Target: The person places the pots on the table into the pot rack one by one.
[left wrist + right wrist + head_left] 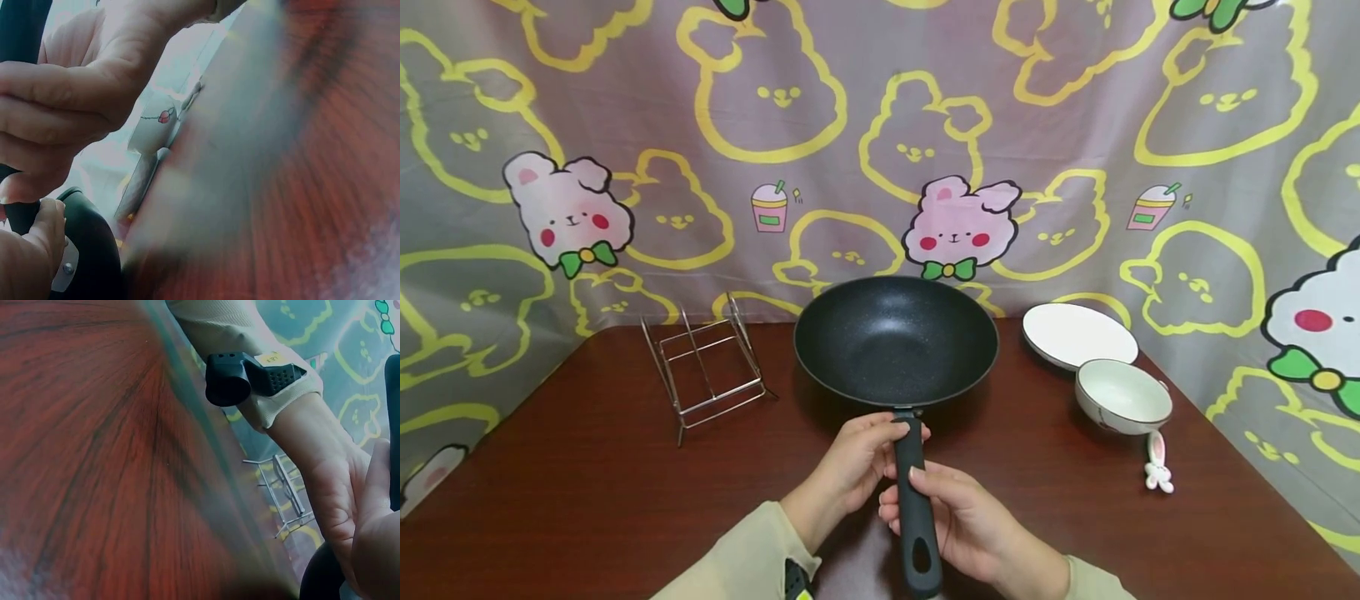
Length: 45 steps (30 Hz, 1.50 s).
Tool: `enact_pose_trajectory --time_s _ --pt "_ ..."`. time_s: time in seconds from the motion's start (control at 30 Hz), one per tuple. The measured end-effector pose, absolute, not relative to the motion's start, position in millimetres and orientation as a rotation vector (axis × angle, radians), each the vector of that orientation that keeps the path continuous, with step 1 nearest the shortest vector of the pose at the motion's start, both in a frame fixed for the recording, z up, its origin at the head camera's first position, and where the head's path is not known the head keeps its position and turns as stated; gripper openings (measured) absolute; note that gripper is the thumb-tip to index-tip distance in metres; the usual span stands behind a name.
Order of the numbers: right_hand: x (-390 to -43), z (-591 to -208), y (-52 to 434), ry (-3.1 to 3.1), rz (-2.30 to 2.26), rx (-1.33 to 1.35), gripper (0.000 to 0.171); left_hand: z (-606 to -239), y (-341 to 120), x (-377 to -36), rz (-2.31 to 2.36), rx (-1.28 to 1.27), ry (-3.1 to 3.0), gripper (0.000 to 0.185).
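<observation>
A black frying pan (895,342) with deep, sloping sides is at the middle of the table, its long handle (916,508) pointing toward me. My left hand (857,458) grips the handle near the pan, thumb on top. Lower down, my right hand (970,517) holds the same handle from the right, thumb along its upper side and fingers curled beneath. In the left wrist view, the right hand's fingers (56,119) wrap the handle, and the pan's dark outer wall (94,244) shows beyond.
A wire rack (711,371) stands on the left of the wooden table (587,500). At the right are a white plate (1078,333), a pale bowl (1123,396) and a small white rabbit figure (1157,467) by the bowl. A patterned curtain (850,125) hangs behind.
</observation>
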State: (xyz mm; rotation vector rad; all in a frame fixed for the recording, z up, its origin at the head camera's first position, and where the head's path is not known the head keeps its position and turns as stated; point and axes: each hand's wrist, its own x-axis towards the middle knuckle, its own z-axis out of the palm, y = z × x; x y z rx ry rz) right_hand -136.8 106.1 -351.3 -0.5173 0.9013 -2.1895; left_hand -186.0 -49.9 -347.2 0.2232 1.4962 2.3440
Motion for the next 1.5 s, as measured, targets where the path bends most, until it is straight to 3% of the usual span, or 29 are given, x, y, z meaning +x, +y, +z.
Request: enact_pose_trajectory --time_s 0.37,1.5 --pt "-138 -349 104 0.941 -2.210 -0.542 0.021 -345 -48 -186 2.350 0.234 1.506 0.032" --pt "-131 -341 108 1.100 -2.127 -0.616 0.020 -337 -49 -173 2.398 0.337 1.560 0.037"
